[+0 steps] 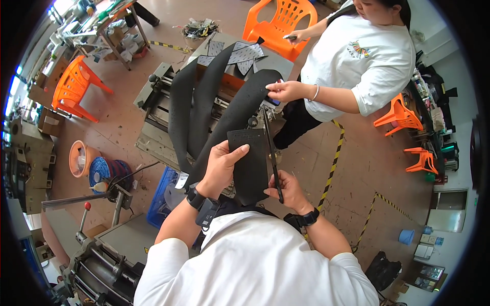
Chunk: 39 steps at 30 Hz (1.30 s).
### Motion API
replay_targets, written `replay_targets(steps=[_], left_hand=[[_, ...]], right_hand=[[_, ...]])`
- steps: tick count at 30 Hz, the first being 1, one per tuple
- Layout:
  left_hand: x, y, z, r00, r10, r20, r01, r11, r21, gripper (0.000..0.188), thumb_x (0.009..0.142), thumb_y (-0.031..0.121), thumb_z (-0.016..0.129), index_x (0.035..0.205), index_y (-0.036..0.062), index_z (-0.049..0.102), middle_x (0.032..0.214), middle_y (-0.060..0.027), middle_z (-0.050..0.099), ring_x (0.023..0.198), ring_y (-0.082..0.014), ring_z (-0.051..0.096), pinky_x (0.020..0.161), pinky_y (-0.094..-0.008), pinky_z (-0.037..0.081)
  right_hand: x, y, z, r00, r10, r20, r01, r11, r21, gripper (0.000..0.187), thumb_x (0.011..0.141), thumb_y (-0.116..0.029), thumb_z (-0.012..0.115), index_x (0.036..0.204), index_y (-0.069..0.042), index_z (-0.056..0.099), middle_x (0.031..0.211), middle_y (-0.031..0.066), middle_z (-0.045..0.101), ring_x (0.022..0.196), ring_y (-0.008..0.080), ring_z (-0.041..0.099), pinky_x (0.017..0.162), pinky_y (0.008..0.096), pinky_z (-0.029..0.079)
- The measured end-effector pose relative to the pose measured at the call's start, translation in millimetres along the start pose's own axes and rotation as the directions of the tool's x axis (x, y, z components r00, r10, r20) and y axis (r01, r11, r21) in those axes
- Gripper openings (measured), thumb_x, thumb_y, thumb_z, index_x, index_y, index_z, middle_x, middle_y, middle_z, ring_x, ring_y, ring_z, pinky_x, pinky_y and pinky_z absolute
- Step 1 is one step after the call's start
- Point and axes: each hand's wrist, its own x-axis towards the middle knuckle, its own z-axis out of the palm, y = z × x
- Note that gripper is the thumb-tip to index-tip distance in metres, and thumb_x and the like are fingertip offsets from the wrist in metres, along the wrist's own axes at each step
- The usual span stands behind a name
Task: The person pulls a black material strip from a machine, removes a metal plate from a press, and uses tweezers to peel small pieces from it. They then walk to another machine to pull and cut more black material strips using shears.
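Observation:
My left hand (219, 167) grips a flat black panel (251, 171) at its left edge, thumb on top. The panel is roughly rectangular with a rounded lower end, and looks like foam or fabric. Beside its right edge, my right hand (291, 193) is closed around a long thin black strip (271, 148) that points away from me. Whether the strip touches the panel I cannot tell. Long curved black sheets (206, 112) lie beyond my left hand, over a machine. A co-worker's hand (286, 91) touches the far end of the nearest long black sheet (240, 109).
The co-worker (357, 66) stands at the far right, a small object in the other hand. A metal machine (153, 135) stands ahead, with patterned scraps (247, 53) behind. A blue crate (162, 196) is at left. Orange chairs (76, 89) and a lever machine (97, 265) surround me.

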Motion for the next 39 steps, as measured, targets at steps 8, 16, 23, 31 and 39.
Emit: replay_targets(steps=[8,16,23,31,39], left_hand=[[7,-7,-8,0.999,-0.045,0.006,0.045,0.998,-0.054,0.017,0.098,0.012,0.058,0.11,0.0021,0.064,0.102,-0.0073,0.07,0.089,-0.0148,0.068,0.079,-0.0288,0.056],[10,-7,-7,0.997,-0.071,0.016,0.072,0.992,-0.101,0.017,0.098,0.012,0.057,0.11,0.0026,0.064,0.103,-0.0075,0.07,0.09,-0.0153,0.068,0.081,-0.0302,0.057],[9,-9,-6,0.998,-0.052,0.021,0.054,0.992,-0.116,0.017,0.098,0.012,0.057,0.111,0.0026,0.064,0.104,-0.0075,0.07,0.09,-0.0153,0.068,0.081,-0.0303,0.057],[9,-10,-8,0.998,-0.05,0.026,0.053,0.993,-0.103,0.017,0.098,0.013,0.057,0.111,0.0031,0.064,0.104,-0.0068,0.07,0.089,-0.0146,0.068,0.08,-0.0297,0.057],[8,-7,-5,0.999,-0.039,0.025,0.041,0.996,-0.085,0.018,0.099,0.014,0.057,0.111,0.003,0.064,0.103,-0.0052,0.069,0.089,-0.0115,0.066,0.079,-0.027,0.055]], right_hand=[[-2,0,-1,1.0,-0.001,-0.006,0.001,1.0,-0.022,0.029,0.078,-0.007,0.081,0.092,-0.005,0.055,0.082,-0.0013,0.059,0.074,0.0054,0.057,0.067,0.0205,0.048],[-3,0,-2,1.0,-0.008,-0.011,0.007,0.999,-0.032,0.029,0.078,-0.007,0.081,0.092,-0.005,0.055,0.083,-0.0012,0.058,0.073,0.0055,0.056,0.067,0.0209,0.048],[-3,-1,-1,0.999,-0.038,-0.017,0.037,0.999,-0.037,0.029,0.079,-0.008,0.081,0.092,-0.005,0.055,0.083,-0.0012,0.057,0.073,0.0054,0.055,0.067,0.021,0.048],[-3,-6,-2,0.999,-0.04,0.004,0.04,0.994,-0.1,0.029,0.079,-0.009,0.081,0.091,-0.005,0.055,0.082,-0.0016,0.058,0.071,0.0051,0.054,0.065,0.0208,0.045],[-1,2,-5,0.999,-0.046,-0.003,0.045,0.987,-0.152,0.028,0.079,-0.009,0.081,0.091,-0.005,0.056,0.079,-0.0021,0.058,0.07,0.0044,0.053,0.063,0.0204,0.044]])
